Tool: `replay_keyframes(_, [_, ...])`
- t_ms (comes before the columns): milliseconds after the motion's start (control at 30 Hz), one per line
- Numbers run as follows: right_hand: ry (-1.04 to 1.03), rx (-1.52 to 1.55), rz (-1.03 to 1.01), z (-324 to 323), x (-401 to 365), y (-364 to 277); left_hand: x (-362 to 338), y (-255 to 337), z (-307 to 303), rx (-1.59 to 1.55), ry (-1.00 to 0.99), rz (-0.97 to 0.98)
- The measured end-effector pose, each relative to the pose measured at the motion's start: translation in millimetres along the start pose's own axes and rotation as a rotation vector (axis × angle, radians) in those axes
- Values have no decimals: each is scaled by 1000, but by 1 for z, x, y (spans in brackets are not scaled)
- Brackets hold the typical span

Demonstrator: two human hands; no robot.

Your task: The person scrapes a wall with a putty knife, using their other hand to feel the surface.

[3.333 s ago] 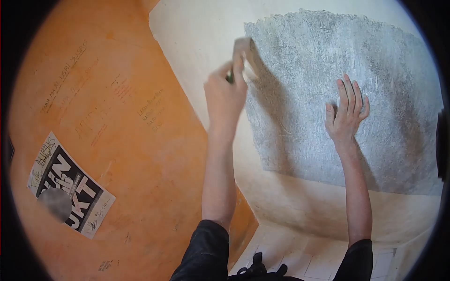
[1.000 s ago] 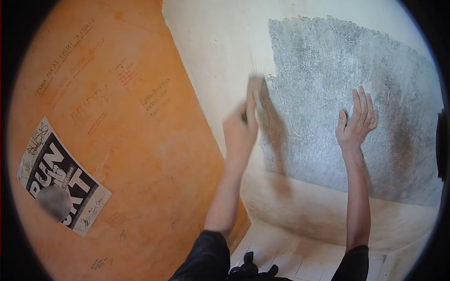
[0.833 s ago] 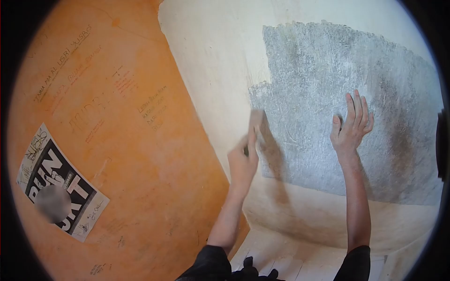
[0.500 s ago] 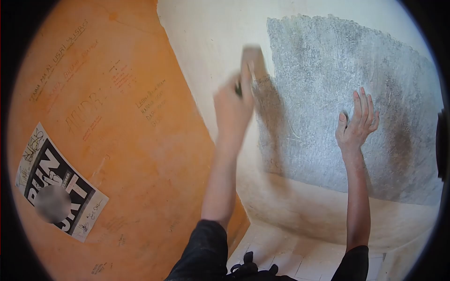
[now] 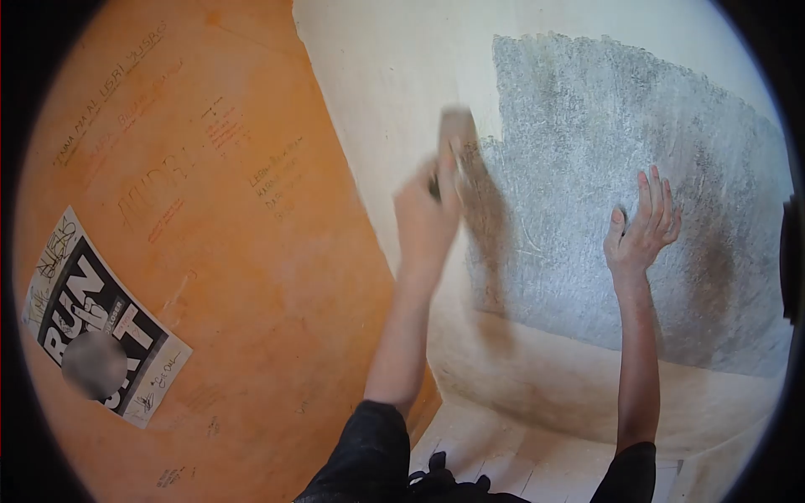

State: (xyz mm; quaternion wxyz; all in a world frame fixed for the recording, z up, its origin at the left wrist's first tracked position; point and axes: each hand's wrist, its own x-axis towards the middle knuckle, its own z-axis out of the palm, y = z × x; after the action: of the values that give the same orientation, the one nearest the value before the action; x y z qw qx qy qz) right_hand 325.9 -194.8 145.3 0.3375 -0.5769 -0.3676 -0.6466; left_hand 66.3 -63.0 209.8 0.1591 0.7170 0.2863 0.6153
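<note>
My left hand (image 5: 426, 205) is closed around a scraper (image 5: 458, 127), its broad flat end pointing up and blurred by motion. The scraper's end overlaps the white wall (image 5: 394, 75) just left of a rough grey patch (image 5: 579, 126). Fingers and thumb wrap the handle, hiding most of it. Against the grey patch rests my right hand (image 5: 644, 230), palm toward the wall, fingers stretched upward and thumb apart. It holds nothing.
On the left stands an orange wall (image 5: 251, 277) with handwriting on it. A black-and-white poster (image 5: 159, 369) hangs there, partly blurred out. Pale floor tiles (image 5: 486, 461) show at the bottom. A dark object (image 5: 789, 260) edges the right side.
The left hand and scraper have moved slightly down along the white wall. My right hand stays at nearly the same place on the grey patch. The view has shifted a little.
</note>
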Motion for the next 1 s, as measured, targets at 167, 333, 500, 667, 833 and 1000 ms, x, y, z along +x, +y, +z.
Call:
replay_keyframes(167, [-3, -56, -13, 0, 4, -3, -57, -24, 11, -175, -50, -57])
replay_keyframes(333, [45, -51, -13, 4, 6, -3, -34, -37, -3, -232, -62, -19])
replay_keyframes(500, [28, -147, 17, 8, 4, -6, -28, -29, 10, -236, -130, -40])
replay_keyframes(667, [23, -146, 8, 7, 5, -7, 45, -6, 3, -326, 45, 28])
replay_keyframes(833, [46, -136, 19, 6, 5, -13, -42, -70, -3, -633, -408, -200])
replay_keyframes(1000, [63, -138, -9, 7, 8, -16, -79, -97, -5, -1393, -779, -844])
